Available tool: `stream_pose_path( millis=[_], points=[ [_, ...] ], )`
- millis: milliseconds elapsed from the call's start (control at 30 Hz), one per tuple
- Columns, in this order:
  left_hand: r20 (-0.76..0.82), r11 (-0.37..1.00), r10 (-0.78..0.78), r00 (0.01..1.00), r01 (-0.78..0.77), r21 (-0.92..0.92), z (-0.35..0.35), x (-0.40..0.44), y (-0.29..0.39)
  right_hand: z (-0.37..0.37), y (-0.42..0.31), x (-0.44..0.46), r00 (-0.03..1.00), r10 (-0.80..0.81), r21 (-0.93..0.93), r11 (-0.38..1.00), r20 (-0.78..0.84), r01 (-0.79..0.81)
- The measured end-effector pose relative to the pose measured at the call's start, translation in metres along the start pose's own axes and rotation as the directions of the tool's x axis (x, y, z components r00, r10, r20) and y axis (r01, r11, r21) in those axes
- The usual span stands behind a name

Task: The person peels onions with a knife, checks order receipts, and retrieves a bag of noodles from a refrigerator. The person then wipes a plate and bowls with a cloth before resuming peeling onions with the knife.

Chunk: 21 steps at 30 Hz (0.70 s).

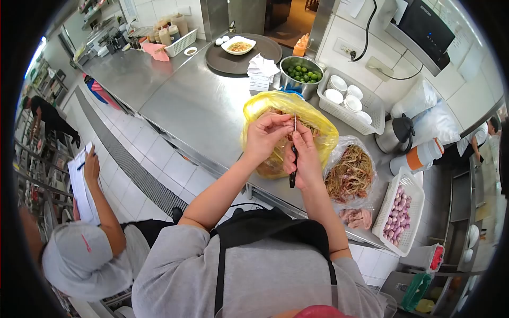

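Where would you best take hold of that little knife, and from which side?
I'd grip the knife by its black handle, coming from the wearer's side, as the right hand does. The handle's end points back toward the wearer's body, while the thin blade points away, close to the left hand, so it's probably the part to avoid.

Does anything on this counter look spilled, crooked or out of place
Nothing looks plainly spilled or damaged. The one untidy spot is a crumpled pink bundle lying loose on the counter beside the basket of purple onions. It may be a cloth, but I can't tell.
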State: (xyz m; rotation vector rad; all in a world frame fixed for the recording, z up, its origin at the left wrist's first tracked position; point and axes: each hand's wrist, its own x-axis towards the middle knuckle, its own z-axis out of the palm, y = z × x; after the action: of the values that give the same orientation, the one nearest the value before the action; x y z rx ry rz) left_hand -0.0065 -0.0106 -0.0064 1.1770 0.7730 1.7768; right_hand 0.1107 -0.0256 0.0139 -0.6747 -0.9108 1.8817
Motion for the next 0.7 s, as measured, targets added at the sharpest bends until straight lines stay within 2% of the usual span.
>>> stream_pose_path(
  millis=[33, 67, 167, 267, 467, 567, 667, 700],
  points=[
    [0.006, 0.999, 0.022, 1.0, -0.021, -0.029, -0.003, 0.0, -0.002, 0.001, 0.001, 0.003, 1.0, 0.011, 0.04, 0.999, 0.007, -0.012],
    [0.044, 0.998, 0.031, 0.999, -0.033, 0.046, -0.006, 0.0, -0.005, 0.0, 0.0, 0.006, 1.0, 0.021, 0.078, 0.997, 0.013, -0.022],
    [-0.018, 0.958, -0.223, 0.975, 0.216, -0.189, -0.011, 0.004, -0.009, 0.004, 0.003, 0.01, 1.0, 0.022, 0.121, 0.992, 0.02, -0.024],
    [0.055, 0.884, -0.287, 0.956, 0.287, -0.369, -0.019, 0.011, -0.01, 0.01, 0.008, 0.013, 1.0, 0.007, 0.078, 0.997, 0.008, -0.007],
    [0.068, 0.862, -0.326, 0.943, 0.326, -0.389, -0.026, 0.022, -0.005, 0.019, 0.013, 0.021, 0.997, -0.002, 0.022, 1.0, -0.081, 0.004],
    [0.105, 0.917, -0.272, 0.956, 0.291, -0.271, -0.031, 0.025, -0.009, 0.022, 0.013, 0.024, 0.994, -0.019, 0.006, 1.0, -0.107, 0.019],
    [0.139, 0.812, -0.374, 0.917, 0.396, -0.428, -0.039, 0.03, -0.008, 0.019, 0.014, 0.026, 0.989, -0.062, 0.043, 0.997, -0.135, 0.069],
    [0.135, 0.807, -0.383, 0.914, 0.402, -0.432, -0.043, 0.032, -0.007, 0.017, 0.014, 0.026, 0.985, -0.066, -0.003, 0.998, -0.162, 0.067]
  ],
)
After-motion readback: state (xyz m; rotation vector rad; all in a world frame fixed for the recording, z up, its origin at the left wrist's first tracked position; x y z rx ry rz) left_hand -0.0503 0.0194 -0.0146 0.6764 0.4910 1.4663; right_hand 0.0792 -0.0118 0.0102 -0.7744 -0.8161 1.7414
